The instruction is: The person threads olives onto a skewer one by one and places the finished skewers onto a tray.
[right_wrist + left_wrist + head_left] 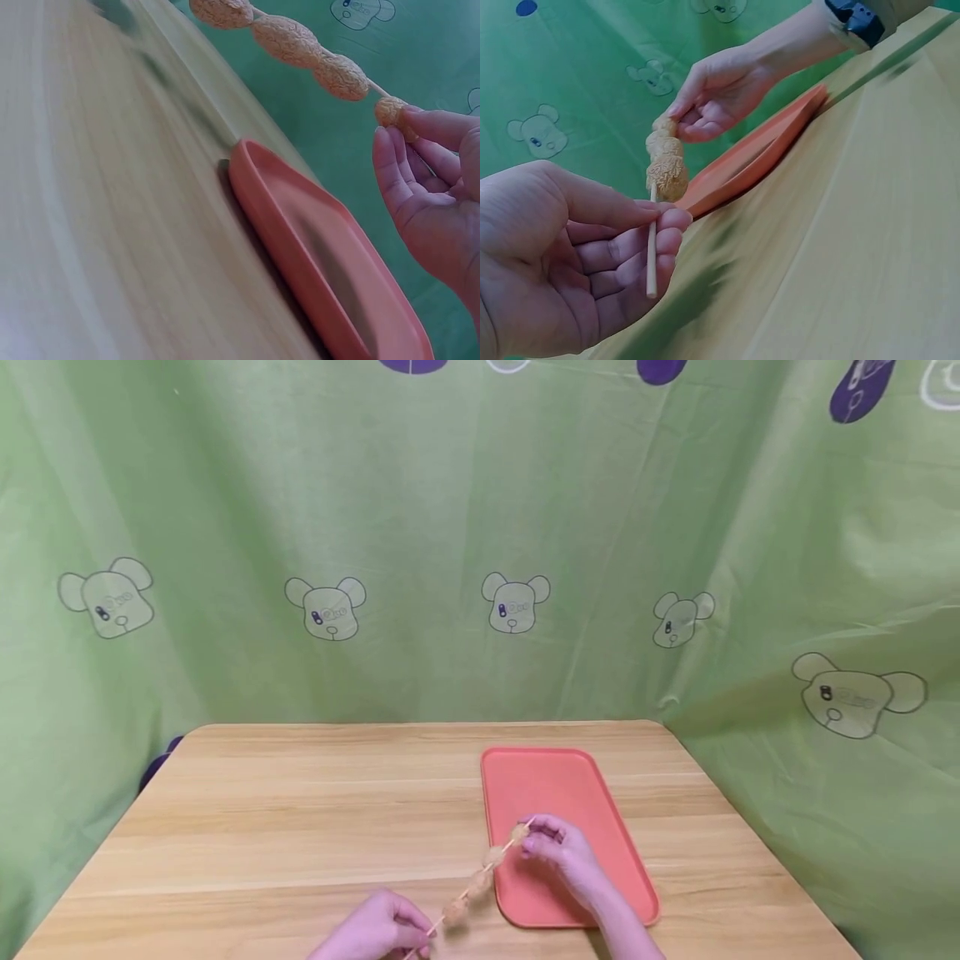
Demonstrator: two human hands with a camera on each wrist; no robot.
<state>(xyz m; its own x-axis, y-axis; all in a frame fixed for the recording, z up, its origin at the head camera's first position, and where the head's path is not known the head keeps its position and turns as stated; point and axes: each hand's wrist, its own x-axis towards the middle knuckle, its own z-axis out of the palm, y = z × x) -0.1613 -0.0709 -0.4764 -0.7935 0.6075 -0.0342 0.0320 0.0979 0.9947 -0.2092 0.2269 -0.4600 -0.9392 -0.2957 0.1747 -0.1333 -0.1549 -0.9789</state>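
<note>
A thin wooden skewer (652, 255) carries several tan, wrinkled food balls (286, 40) and is held slanting above the table. My left hand (380, 927) pinches its bare lower end between thumb and fingers. At the upper end, my right hand (564, 858) pinches the last, smaller ball (391, 112) with thumb and fingertips. Between that ball and its neighbour a short length of bare stick shows in the right wrist view. Behind the right hand lies a red tray (577, 785), with the upper part of the skewer over its left edge.
The wood-grain table (300, 810) stretches out in front and to both sides. A green curtain (420, 527) with bear-head prints hangs behind and beside it. On the right wrist sits a dark band (855, 21).
</note>
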